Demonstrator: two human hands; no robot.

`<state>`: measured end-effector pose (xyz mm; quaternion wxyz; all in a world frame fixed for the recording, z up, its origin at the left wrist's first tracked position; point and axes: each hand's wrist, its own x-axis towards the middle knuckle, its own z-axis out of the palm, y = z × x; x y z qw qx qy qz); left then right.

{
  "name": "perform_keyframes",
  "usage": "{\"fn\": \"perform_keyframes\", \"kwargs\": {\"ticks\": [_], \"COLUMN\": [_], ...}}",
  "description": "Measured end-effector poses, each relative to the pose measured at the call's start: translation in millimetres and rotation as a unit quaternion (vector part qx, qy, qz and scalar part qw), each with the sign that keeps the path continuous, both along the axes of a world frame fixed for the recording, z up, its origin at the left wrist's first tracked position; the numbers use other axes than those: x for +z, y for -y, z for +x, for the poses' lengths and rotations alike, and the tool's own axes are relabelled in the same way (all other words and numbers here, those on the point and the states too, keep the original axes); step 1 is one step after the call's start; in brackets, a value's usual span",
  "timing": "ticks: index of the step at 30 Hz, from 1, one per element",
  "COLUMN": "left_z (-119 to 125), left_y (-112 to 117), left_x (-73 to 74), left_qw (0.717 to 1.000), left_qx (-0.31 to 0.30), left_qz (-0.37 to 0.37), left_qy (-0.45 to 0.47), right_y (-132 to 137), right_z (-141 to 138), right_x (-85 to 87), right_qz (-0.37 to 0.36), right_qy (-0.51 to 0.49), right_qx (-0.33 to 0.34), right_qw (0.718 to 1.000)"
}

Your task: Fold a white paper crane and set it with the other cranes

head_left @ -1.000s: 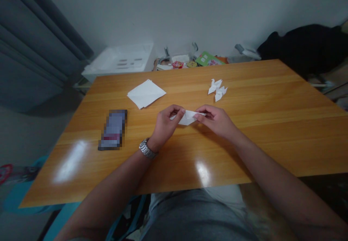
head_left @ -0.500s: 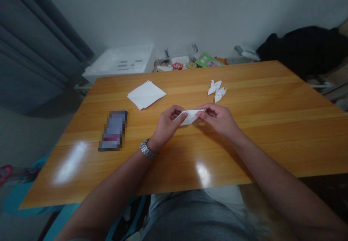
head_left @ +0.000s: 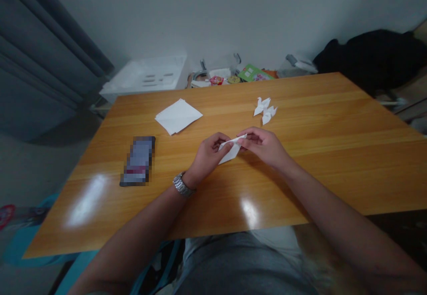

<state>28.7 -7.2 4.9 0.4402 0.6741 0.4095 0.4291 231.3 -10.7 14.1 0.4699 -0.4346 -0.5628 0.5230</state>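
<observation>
Between my two hands is a small folded piece of white paper (head_left: 231, 153), held tilted just above the wooden table. My left hand (head_left: 211, 153) is closed on its left side, the thumb lying across the front of the fold. At the upper right end, my right hand (head_left: 263, 145) pinches the paper between thumb and fingers. The fingertips behind the paper are partly hidden. Beyond my right hand lie two folded white paper birds (head_left: 266, 110), close together. A stack of white paper sheets (head_left: 179, 117) rests farther back to the left.
A phone (head_left: 138, 161) with a blurred screen lies at the left of the wooden table (head_left: 333, 153). Behind the far edge stand a white basin-like tub (head_left: 147, 75), a green packet (head_left: 255, 73) and other small items. A dark cloth heap (head_left: 373, 59) is at the back right.
The folded paper has turned, its left end now lower and more of its front face showing. My right hand has shifted slightly left, and my left hand slightly right.
</observation>
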Motion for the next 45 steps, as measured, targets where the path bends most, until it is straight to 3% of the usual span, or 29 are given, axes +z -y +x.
{"fn": "perform_keyframes", "kwargs": {"ticks": [6, 13, 26, 45], "left_z": [2.1, 3.7, 5.5, 6.7], "left_y": [0.3, 2.6, 5.5, 6.4], "left_x": [-3.1, 0.8, 4.2, 1.4], "left_qw": [0.997, 0.999, 1.000, 1.000], "left_qx": [-0.021, -0.034, 0.001, -0.028], "left_qz": [-0.052, -0.036, -0.006, -0.011], "left_qy": [0.060, 0.023, 0.012, 0.007], "right_y": [-0.3, 1.2, 3.8, 1.9], "right_z": [0.5, 0.8, -1.9, -3.4], "right_x": [1.9, 3.9, 3.9, -2.3], "right_qz": [0.009, 0.037, 0.019, 0.029], "right_qy": [0.000, 0.062, 0.031, 0.036], "right_qx": [0.004, 0.029, 0.031, 0.009], "right_qw": [1.000, 0.997, 0.999, 0.999]}}
